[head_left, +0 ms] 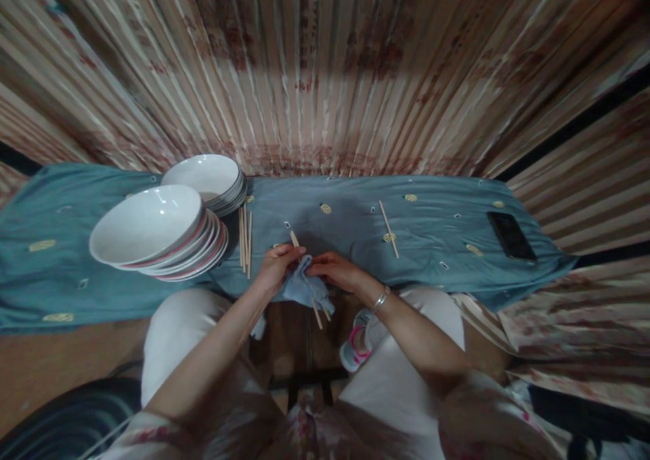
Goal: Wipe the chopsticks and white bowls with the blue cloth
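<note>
My left hand (277, 265) is closed around the upper part of a pair of wooden chopsticks (317, 316), which slant down past the front edge of the covered surface. A light blue cloth (303, 288) is wrapped about their middle. My right hand (338, 270) pinches this cloth against the chopsticks, a silver bracelet on its wrist. Left of my hands, several more chopsticks (244, 242) lie side by side. A single chopstick (389, 231), or two close together, rests apart on the right.
Two stacks of white bowls, a larger front stack (152, 226) and a rear stack (208, 175), stand on the left of the blue-green tablecloth (350, 199). A black phone (510, 236) lies at the right. Pleated curtains (325, 74) hang directly behind.
</note>
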`<state>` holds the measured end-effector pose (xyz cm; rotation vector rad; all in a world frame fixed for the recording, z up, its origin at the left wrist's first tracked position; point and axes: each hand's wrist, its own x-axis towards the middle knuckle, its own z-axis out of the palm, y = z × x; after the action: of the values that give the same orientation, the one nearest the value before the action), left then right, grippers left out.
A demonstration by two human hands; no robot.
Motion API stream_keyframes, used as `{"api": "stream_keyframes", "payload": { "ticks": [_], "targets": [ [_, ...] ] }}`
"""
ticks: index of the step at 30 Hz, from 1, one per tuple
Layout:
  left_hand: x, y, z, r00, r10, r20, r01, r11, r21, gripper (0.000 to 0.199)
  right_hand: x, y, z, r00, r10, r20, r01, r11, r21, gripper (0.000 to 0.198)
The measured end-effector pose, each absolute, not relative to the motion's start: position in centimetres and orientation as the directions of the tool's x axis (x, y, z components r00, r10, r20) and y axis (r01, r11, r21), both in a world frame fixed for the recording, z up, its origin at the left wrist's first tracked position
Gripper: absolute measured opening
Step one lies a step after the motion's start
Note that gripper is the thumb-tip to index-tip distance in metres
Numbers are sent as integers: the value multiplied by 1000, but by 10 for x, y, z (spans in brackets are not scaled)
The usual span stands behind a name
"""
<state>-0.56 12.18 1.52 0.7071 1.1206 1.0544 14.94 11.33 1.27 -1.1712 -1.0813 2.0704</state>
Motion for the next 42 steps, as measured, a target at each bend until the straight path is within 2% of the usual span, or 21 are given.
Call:
{"api": "stream_keyframes", "payload": {
  "ticks": [6, 13, 17, 21, 24, 28, 34, 38, 42],
  "targets": [
    [-6, 123, 16, 42, 919, -393, -336, 383, 860, 34, 144, 113, 10, -461, 766, -449, -81, -540, -838, 28],
    [-30, 138, 28, -61, 929, -365, -369, 319, 873, 34, 144, 99, 9, -585, 643, -494, 27, -594, -804, 21],
    [-35, 143, 33, -107, 925, -363, -394, 296, 870, 36, 148, 95, 9, -615, 628, -477, 21, -591, -806, 19],
    [-37, 143, 35, -66, 931, -358, -396, 305, 866, 31, 151, 93, 11, -618, 615, -489, 33, -602, -798, 23],
    [-36, 141, 34, -20, 929, -370, -404, 331, 853, 28, 153, 94, 12, -597, 627, -501, 35, -603, -797, 26],
    [-30, 135, 30, 42, 922, -386, -392, 370, 842, 26, 156, 99, 13, -534, 697, -479, 0, -566, -824, 23],
    [-12, 119, 23, 139, 915, -379, -359, 404, 841, 32, 155, 108, 12, -451, 771, -450, -58, -529, -847, 24],
    [-12, 119, 24, 83, 914, -397, -392, 396, 830, 29, 152, 106, 12, -448, 766, -461, -69, -544, -836, 24],
    [-24, 128, 30, -33, 910, -414, -460, 354, 814, 20, 152, 97, 16, -514, 719, -469, -5, -549, -836, 20]
  ]
}}
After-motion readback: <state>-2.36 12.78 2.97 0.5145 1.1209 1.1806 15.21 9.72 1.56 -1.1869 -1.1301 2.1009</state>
